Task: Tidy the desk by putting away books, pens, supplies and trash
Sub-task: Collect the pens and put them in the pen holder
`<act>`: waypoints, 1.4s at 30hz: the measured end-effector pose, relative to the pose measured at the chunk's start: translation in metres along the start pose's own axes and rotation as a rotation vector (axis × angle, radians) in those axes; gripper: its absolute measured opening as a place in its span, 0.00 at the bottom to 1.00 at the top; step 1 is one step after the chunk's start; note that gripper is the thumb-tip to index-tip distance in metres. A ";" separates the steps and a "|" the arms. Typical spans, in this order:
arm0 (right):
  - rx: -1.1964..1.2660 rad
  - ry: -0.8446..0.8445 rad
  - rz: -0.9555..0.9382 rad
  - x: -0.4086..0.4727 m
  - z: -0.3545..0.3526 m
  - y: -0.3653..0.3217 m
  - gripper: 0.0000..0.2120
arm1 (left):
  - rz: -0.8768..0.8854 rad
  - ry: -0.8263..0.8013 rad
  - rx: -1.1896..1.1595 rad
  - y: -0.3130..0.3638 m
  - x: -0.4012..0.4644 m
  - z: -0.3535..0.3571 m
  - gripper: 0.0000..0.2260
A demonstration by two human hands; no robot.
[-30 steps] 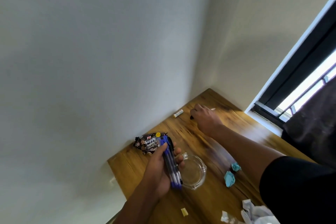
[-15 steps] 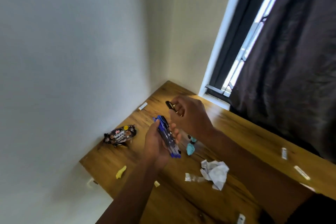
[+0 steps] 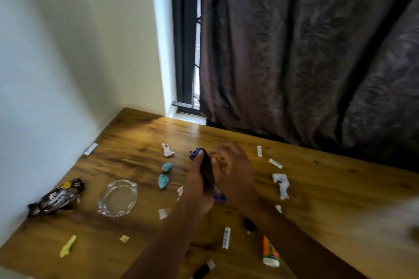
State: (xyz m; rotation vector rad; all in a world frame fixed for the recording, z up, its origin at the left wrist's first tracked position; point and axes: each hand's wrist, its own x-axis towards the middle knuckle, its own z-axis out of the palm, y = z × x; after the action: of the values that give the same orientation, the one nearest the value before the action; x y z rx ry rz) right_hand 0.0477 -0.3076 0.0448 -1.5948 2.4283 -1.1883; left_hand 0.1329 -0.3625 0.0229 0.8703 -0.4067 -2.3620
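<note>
Blue pens (image 3: 207,173) sit bunched in my left hand (image 3: 198,184), fingers wrapped round them, my right hand (image 3: 235,174) curled against the bunch, grasp unclear, while paper scraps (image 3: 282,184), wrapper (image 3: 55,197) and glue tube (image 3: 269,252) litter the desk (image 3: 340,199), so I judge tidying barely begun.

dark curtain (image 3: 306,52), window frame (image 3: 184,36), white wall (image 3: 56,52)
</note>
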 end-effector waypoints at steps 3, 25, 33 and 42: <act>0.222 0.117 0.317 -0.025 -0.031 0.035 0.10 | -0.030 -0.018 0.052 -0.031 0.004 0.027 0.09; 1.371 0.065 1.062 -0.093 -0.227 0.148 0.29 | 0.171 0.015 0.474 -0.246 -0.054 0.201 0.16; 0.646 0.030 0.472 -0.071 -0.297 0.187 0.25 | 0.303 -0.169 1.059 -0.263 -0.053 0.203 0.10; 0.217 -0.296 0.219 -0.045 -0.327 0.188 0.34 | 0.204 -0.295 1.239 -0.283 -0.040 0.216 0.11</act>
State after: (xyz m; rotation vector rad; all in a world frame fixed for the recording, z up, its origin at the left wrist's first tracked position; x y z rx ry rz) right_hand -0.2046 -0.0438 0.1505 -1.3010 2.1405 -1.0515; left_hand -0.1048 -0.0993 0.0718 0.8620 -2.0743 -1.8750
